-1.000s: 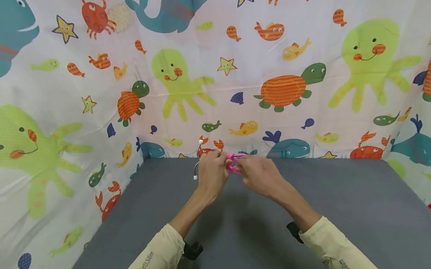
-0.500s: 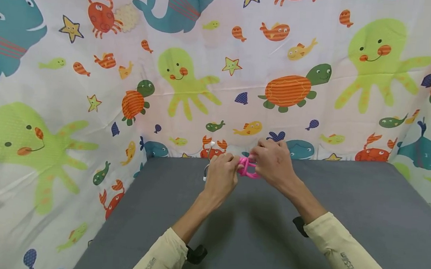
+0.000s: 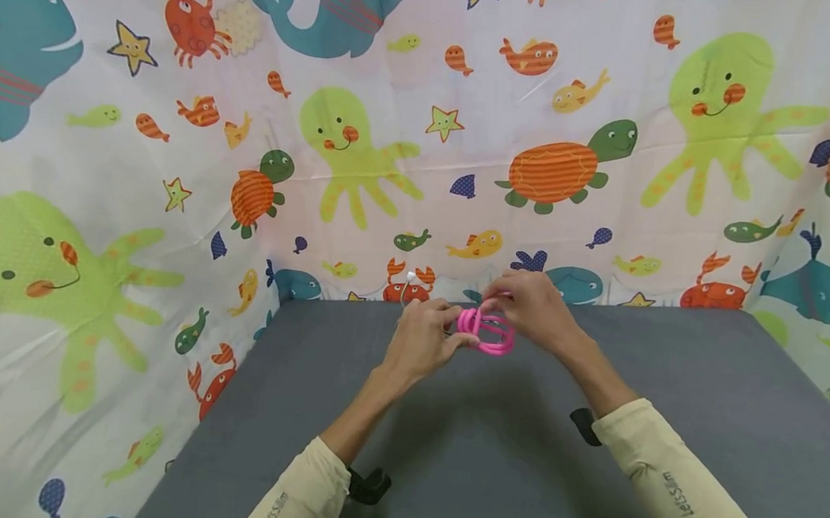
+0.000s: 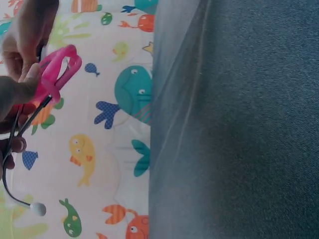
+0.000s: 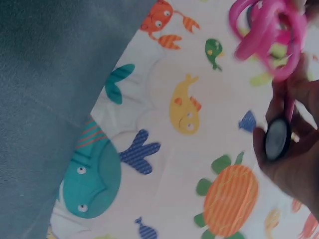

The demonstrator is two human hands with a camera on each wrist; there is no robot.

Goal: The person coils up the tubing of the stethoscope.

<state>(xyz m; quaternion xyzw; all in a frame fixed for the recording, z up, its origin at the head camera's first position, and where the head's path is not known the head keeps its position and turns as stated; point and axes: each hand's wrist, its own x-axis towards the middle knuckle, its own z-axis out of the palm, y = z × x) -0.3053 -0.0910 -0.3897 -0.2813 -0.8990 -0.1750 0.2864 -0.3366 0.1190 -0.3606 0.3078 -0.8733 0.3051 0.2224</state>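
A stethoscope with bright pink tubing (image 3: 497, 348) is held up between both hands, above the far part of the table. Its tubing is bundled in loops, with a strand wound across them. My left hand (image 3: 418, 343) pinches the bundle at its left end, thumb below. Past the left hand, the metal ear tubes end in a white ear tip (image 4: 38, 209) in the left wrist view. My right hand (image 3: 531, 310) grips the tubing's end at the upper right of the loops. In the right wrist view, the round chest piece (image 5: 277, 139) shows among its fingers.
A grey table (image 3: 516, 471) stretches under both arms. Behind it and along both sides hangs a white curtain (image 3: 412, 76) printed with sea animals. Dark straps with camera mounts (image 3: 369, 486) sit at the sleeve cuffs.
The right hand has moved up and right, turning over the loops with the tubing's end. The left hand has shifted slightly right, its thumb now extended along the bundle. More of the pink loops shows.
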